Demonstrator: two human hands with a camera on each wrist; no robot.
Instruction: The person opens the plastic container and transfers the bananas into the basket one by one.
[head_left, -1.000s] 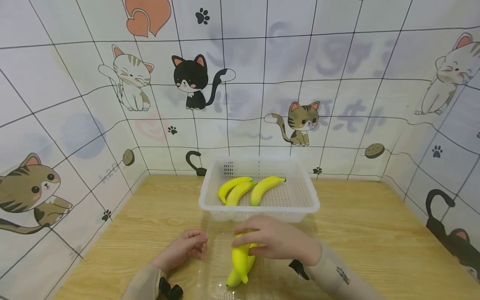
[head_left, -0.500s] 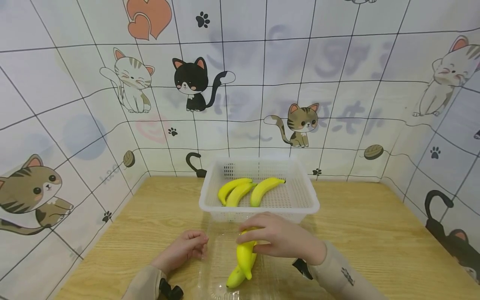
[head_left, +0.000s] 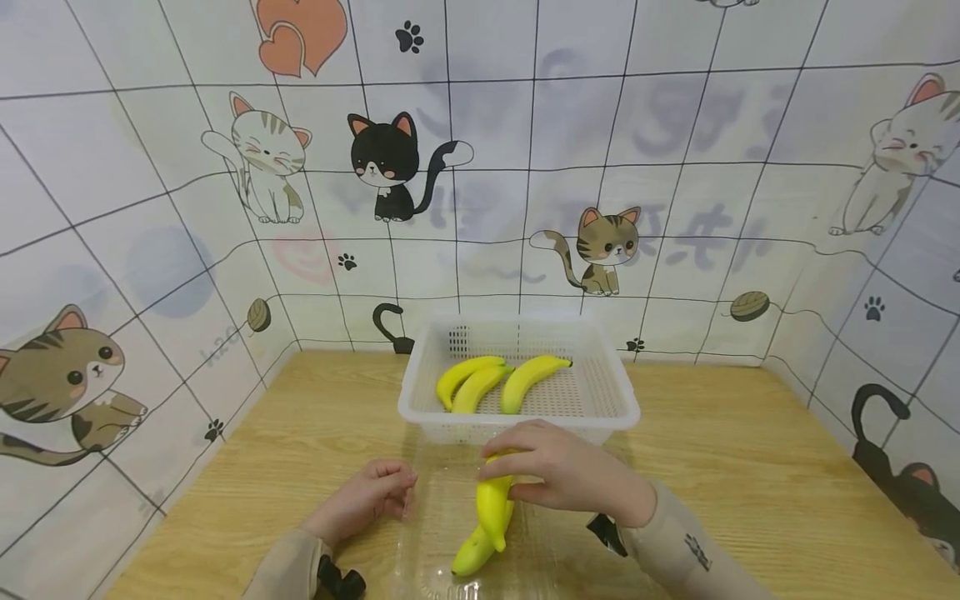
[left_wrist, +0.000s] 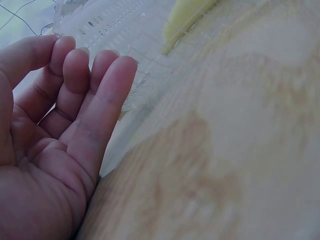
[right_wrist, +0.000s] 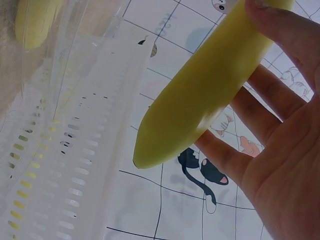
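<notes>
My right hand (head_left: 562,471) grips a yellow banana (head_left: 492,512) over a clear plastic box (head_left: 438,508). In the right wrist view, the thumb lies on one side of this banana (right_wrist: 200,95) and the fingers on the other. Beneath it, a second banana (head_left: 471,556) lies slanted in the clear box, partly covered by the held one in the head view. At the box's left side, my left hand (head_left: 372,492) pinches the rim between thumb and forefinger. In the left wrist view, the thin clear edge shows right at those fingertips (left_wrist: 62,45).
Behind the clear box stands a white perforated basket (head_left: 517,423) with three bananas (head_left: 532,379) in it. The wooden table (head_left: 720,475) ends at walls with a cat-print covering (head_left: 487,200). Black straps (head_left: 606,533) show at the wrists.
My right hand has shifted slightly right and away from me with the banana, uncovering more of the banana beneath. The left hand has stayed at the box's rim.
</notes>
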